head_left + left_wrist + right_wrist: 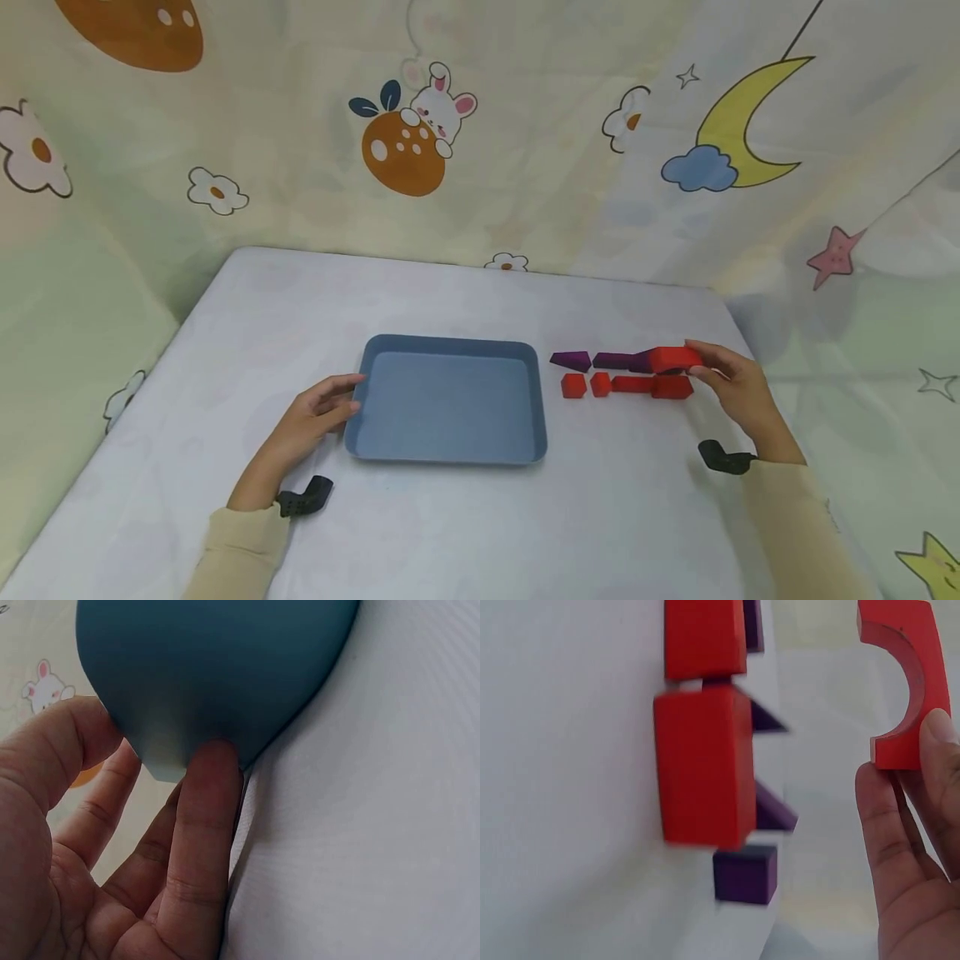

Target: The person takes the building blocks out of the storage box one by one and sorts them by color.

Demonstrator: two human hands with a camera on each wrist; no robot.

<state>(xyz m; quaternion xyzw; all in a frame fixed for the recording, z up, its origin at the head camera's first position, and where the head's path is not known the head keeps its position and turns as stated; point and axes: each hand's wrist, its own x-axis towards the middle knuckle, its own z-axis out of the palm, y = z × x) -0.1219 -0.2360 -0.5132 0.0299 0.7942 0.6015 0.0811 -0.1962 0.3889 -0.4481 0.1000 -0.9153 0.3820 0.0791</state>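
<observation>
At the left side of the empty-looking blue tray (pixel 446 408), my left hand (pixel 318 410) touches the outer wall and rim with spread, fairly straight fingers. The left wrist view shows a fingertip (pixel 214 761) pressed against the tray wall (pixel 217 667). My right hand (pixel 738 392) pinches one end of a red arch block (pixel 922 682) between thumb and fingers. It is raised over the right end of the block rows. Below it lies a red rectangular block (pixel 705 765), with purple blocks (pixel 746 874) behind.
Right of the tray, a front row has red blocks, including a cube (pixel 573 386) and a long bar (pixel 632 384). Behind it runs a purple row with a wedge (pixel 572 361) and a bar (pixel 612 361). A patterned cloth (pixel 300 125) hangs behind the white table (pixel 450 533).
</observation>
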